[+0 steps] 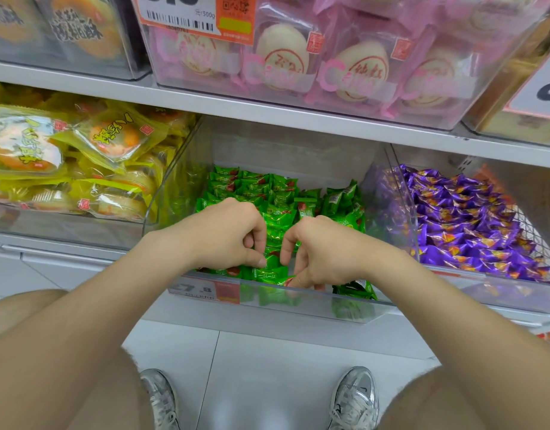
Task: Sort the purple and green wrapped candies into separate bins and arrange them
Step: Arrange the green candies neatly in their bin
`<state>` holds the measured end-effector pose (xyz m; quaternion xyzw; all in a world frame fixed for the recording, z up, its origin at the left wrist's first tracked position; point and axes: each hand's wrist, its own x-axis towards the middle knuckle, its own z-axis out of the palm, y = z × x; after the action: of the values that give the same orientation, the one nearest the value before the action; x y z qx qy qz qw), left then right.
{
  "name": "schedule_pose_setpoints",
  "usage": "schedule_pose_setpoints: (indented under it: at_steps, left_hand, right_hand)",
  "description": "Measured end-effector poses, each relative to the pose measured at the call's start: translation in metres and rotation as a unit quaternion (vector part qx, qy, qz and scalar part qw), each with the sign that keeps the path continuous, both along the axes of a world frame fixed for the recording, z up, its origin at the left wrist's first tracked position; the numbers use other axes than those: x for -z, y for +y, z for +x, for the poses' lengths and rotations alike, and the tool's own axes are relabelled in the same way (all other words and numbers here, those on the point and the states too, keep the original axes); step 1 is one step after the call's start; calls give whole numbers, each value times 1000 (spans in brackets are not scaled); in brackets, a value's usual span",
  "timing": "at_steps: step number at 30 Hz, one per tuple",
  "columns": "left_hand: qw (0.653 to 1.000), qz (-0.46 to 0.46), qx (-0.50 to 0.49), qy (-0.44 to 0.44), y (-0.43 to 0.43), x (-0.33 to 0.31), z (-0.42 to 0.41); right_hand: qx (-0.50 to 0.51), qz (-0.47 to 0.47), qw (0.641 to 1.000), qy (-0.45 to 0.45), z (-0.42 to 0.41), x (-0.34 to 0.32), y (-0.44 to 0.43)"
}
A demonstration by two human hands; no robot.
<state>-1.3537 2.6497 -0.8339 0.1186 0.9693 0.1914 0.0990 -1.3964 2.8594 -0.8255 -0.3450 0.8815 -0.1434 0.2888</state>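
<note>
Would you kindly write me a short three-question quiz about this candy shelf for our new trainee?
1. True or false: the left hand and right hand are both among the purple candies.
2. What lies left of the green candies? A yellow-wrapped pastries; B purple candies; C nothing.
3. Fill in: both hands' fingers curl down onto ___ candies.
Key: 1 false; 2 A; 3 green.
</note>
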Motion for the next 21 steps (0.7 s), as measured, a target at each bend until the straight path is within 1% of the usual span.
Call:
schedule_pose_setpoints:
  at_steps: [4,8,13,17,21]
  left_hand:
    - [998,-56,-1,41,-1,-2,6]
    - [996,-81,4,43,4,-1,8]
    - [998,-51,-4,32,6,2,4]
    - [999,-31,7,35,9,8,0]
    - [998,-22,7,50,16,9,-1]
  right_hand:
    - [-2,30,999,40,2,1,-1]
    - [-14,60,997,45,0,6,-1]
    - [-11,32,999,40,0,6,0]
    - [-29,18,997,73,1,7,0]
    - [-18,-5,997,75,3,7,-2]
